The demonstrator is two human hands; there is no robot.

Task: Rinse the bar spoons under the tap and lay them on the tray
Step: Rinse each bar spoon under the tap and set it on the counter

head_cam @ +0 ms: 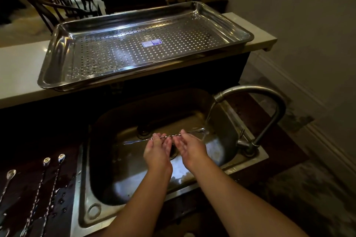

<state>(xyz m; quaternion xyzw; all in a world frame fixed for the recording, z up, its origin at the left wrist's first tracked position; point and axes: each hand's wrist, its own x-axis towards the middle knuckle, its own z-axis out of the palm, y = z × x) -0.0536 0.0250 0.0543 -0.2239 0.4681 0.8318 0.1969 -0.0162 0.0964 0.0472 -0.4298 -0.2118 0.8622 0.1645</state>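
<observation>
Both my hands hold one twisted bar spoon [169,136] level over the steel sink [227,121]. My left hand [157,151] pinches its shaft near the forked end, which points left. My right hand [189,145] grips it further right, and the bowl end sits in the water stream falling from the curved tap [269,106]. The perforated steel tray [63,40] rests on the white counter behind the sink, wet, with only a blue label inside. Three more bar spoons [46,184] lie side by side on the dark wet worktop at the lower left.
The tap lever [241,136] stands at the sink's right rim. Dark wooden chairs [63,0] and a table stand beyond the counter. A wall runs along the right side.
</observation>
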